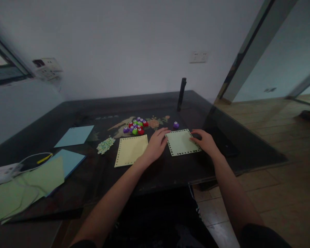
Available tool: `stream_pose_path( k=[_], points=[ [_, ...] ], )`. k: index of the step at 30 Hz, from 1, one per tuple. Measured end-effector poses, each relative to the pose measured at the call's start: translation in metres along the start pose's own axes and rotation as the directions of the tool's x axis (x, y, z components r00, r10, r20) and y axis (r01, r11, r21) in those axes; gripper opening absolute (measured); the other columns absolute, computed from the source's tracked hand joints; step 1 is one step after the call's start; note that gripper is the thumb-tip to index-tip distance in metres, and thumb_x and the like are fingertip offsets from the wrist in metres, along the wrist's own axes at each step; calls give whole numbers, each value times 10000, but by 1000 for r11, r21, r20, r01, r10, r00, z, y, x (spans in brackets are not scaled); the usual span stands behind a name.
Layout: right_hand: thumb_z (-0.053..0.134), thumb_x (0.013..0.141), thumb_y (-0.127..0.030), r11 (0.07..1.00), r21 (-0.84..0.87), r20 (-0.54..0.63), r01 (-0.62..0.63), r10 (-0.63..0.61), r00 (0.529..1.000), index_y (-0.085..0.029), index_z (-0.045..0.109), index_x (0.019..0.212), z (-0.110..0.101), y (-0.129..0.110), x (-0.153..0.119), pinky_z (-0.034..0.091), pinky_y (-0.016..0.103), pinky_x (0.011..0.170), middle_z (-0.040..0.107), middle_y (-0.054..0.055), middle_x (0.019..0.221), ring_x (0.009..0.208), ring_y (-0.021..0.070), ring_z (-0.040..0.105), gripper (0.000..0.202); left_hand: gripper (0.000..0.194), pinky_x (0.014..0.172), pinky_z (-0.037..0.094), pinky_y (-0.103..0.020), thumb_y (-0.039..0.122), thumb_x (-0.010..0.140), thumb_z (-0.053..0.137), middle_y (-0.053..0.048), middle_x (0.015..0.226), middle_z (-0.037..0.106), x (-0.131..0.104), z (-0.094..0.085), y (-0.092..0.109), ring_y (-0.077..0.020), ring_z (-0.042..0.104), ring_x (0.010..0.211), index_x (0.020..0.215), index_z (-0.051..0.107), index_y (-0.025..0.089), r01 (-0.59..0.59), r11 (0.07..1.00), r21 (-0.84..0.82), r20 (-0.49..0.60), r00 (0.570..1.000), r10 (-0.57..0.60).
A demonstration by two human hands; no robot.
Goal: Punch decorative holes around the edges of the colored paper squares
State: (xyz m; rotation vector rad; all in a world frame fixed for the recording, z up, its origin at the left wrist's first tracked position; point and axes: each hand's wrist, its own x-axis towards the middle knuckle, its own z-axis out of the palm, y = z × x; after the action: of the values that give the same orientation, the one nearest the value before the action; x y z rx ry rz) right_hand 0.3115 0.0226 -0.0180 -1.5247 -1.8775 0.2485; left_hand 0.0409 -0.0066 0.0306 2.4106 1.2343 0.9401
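Note:
A pale green sheet [183, 143] with a row of small holes along its edges lies flat on the dark table. My left hand [157, 143] touches its left edge, fingers loosely extended. At the sheet's right edge rests my right hand [203, 139], thumb and fingers apart. Partly behind my left wrist is a yellow sheet [130, 150], also holed along its edges. Purple, red and green punches [136, 125] sit in a cluster beyond it, and a single purple punch [176, 125] stands just past the green sheet.
A heap of small paper bits [105, 145] lies left of the yellow sheet. Blue sheets [74, 135], green sheets [28, 186] and a white power strip [3, 174] with a cable are farther left. A black upright object [181, 94] stands near the back; a dark flat object [223, 143] lies at right.

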Motion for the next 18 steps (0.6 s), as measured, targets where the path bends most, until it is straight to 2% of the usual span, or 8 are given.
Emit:
stream_pose_path(
  k=[3,7,10,13,16,18],
  points=[
    [598,766,-295,999,28,-53,-20,21,998,-208,662,926,-4,-8,2,464,395,874,664,74,1034,981,232,601,193,320,1040,367,-382,161,889,362,-69,1218,584,-1,-38,-11,-176,486,1188,1125,575,192,-21,1000,-9,-128,992,20],
    [586,779,-293,997,73,-107,-11,19,994,-201,672,883,-8,-31,3,484,352,802,686,64,931,866,212,622,163,278,962,433,-384,161,861,394,-47,1067,654,-18,-73,-60,-192,576,1055,1008,624,209,62,994,88,-181,982,-45],
    [575,791,-288,992,121,-108,21,-8,994,-199,680,848,-6,-61,6,482,337,773,696,52,867,797,196,630,148,243,923,454,-397,162,831,430,-69,1017,665,-38,-84,-104,-218,599,1009,952,637,197,176,971,164,-208,968,-140],
    [576,797,-289,976,200,-48,85,-77,996,-206,679,840,-3,-97,15,483,330,779,700,42,879,818,190,636,138,238,903,464,-404,177,813,439,-77,989,668,-53,-88,-136,-233,607,988,933,643,200,236,948,214,-217,958,-190],
    [602,786,-271,959,203,83,200,-220,972,-217,682,823,-1,-132,35,479,329,771,699,25,851,795,180,635,103,238,907,460,-404,201,803,448,-76,997,666,-60,-91,-151,-234,603,989,943,641,207,272,933,237,-213,951,-224],
    [608,788,-265,951,201,104,236,-260,960,-216,684,833,5,-152,50,480,326,748,696,26,840,790,180,632,101,238,924,449,-407,217,798,461,-75,1021,660,-61,-92,-153,-231,591,1004,960,634,203,286,919,271,-187,952,-241]
  ],
)
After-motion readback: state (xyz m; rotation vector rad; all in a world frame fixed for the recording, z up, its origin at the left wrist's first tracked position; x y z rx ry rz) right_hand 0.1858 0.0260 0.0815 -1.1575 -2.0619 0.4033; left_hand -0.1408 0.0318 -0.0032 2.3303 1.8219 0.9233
